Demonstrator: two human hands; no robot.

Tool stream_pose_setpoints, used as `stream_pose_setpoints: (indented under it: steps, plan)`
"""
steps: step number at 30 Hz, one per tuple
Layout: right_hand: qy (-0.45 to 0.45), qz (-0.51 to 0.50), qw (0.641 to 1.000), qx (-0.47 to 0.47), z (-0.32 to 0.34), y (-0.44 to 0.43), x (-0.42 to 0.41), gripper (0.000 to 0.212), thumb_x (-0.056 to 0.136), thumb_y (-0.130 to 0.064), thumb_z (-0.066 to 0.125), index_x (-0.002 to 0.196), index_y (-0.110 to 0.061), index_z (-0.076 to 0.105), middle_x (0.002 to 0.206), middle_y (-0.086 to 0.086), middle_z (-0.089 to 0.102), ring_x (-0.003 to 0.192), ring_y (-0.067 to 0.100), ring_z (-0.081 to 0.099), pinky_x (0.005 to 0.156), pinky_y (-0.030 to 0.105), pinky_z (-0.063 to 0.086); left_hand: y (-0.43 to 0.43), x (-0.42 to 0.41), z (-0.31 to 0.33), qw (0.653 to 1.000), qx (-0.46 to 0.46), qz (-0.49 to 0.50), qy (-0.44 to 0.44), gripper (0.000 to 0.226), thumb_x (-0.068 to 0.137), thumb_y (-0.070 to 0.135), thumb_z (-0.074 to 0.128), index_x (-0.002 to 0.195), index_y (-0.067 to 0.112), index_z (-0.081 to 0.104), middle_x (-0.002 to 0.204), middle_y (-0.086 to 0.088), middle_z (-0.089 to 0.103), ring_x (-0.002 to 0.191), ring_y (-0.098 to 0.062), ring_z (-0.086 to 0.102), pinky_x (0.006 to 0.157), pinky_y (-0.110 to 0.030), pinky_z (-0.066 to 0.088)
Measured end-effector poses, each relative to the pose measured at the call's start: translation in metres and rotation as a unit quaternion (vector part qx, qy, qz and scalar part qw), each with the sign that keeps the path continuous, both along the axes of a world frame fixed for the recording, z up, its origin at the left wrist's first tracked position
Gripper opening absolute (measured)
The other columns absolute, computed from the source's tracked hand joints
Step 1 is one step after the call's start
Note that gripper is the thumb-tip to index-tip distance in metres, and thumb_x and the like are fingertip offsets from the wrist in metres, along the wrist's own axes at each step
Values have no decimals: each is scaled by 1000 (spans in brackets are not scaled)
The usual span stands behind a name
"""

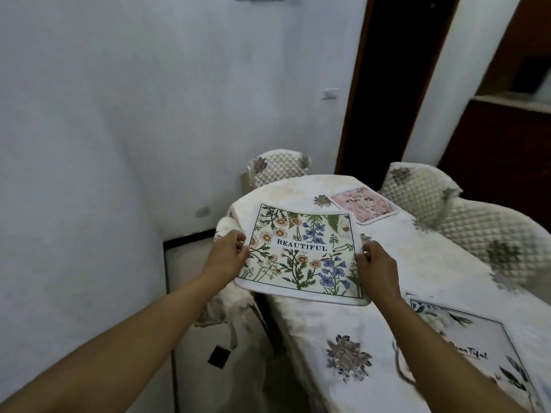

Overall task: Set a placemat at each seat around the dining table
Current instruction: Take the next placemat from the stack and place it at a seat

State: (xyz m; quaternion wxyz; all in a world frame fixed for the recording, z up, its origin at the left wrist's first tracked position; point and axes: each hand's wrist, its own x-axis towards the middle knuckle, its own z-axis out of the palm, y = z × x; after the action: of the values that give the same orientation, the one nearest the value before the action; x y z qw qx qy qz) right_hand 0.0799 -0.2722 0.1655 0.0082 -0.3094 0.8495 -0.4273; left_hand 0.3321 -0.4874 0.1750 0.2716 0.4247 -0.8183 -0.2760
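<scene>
A floral placemat (301, 251) printed with the word BEAUTIFUL hangs just above the left side of the dining table (343, 320). My left hand (226, 251) pinches its left edge and my right hand (377, 260) grips its right edge. A pink placemat (365, 205) lies flat at the table's far end. Another leafy placemat (468, 341) lies on the near right of the table.
The table wears a white cloth with grey flowers. Quilted white chairs stand at the far end (277, 168) and along the right side (417, 189), (492, 236); another chair (229, 299) sits under my left hand. A white wall (104, 129) runs close on the left.
</scene>
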Motion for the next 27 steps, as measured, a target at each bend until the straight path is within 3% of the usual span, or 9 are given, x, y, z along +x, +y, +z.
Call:
stream_pose_setpoints:
  steps: [3,10,13,18,21,27]
  plan:
    - [-2,-41,999,-10,-9,-24,-29,11,91,-10,58,101,-7,61,99,19,70,91,36,64,69,30,38,-43,-46,-9,999,4,-41,7,18,88,22,66,104,16,61,87,0,66,74,-14,61,70,-29,50]
    - [-28,-93,995,-20,-30,-120,-85,9,90,-8,60,99,-4,59,97,20,68,91,36,61,68,30,35,-155,-129,-20,996,-9,-83,-9,19,88,21,65,106,15,61,88,1,63,79,-19,61,73,-31,50]
    - [-45,-112,992,-22,-32,-155,-93,9,90,-8,60,98,-5,59,95,19,67,88,34,60,68,30,36,-199,-150,-23,995,-2,-95,-17,17,90,21,64,106,14,61,89,2,61,87,-25,64,79,-40,54]
    - [-55,-164,985,-6,-48,-199,-107,7,90,-7,59,97,-6,56,89,14,64,78,28,54,65,30,35,-267,-197,-51,987,-14,-154,-43,17,93,22,60,108,15,58,101,-4,67,91,-24,64,78,-37,51]
    - [-68,-230,971,-5,-68,-223,-111,6,90,-10,60,95,-9,56,82,8,61,76,27,54,64,30,33,-307,-233,-73,973,-10,-225,-46,15,95,22,56,108,14,56,100,-6,65,91,-27,62,78,-40,51]
    - [-119,-366,923,23,-98,-260,-92,15,90,-15,61,104,-10,57,93,11,68,74,22,51,66,29,37,-367,-298,-104,935,-2,-350,-53,12,97,21,52,106,15,57,97,-1,62,86,-22,57,71,-34,42]
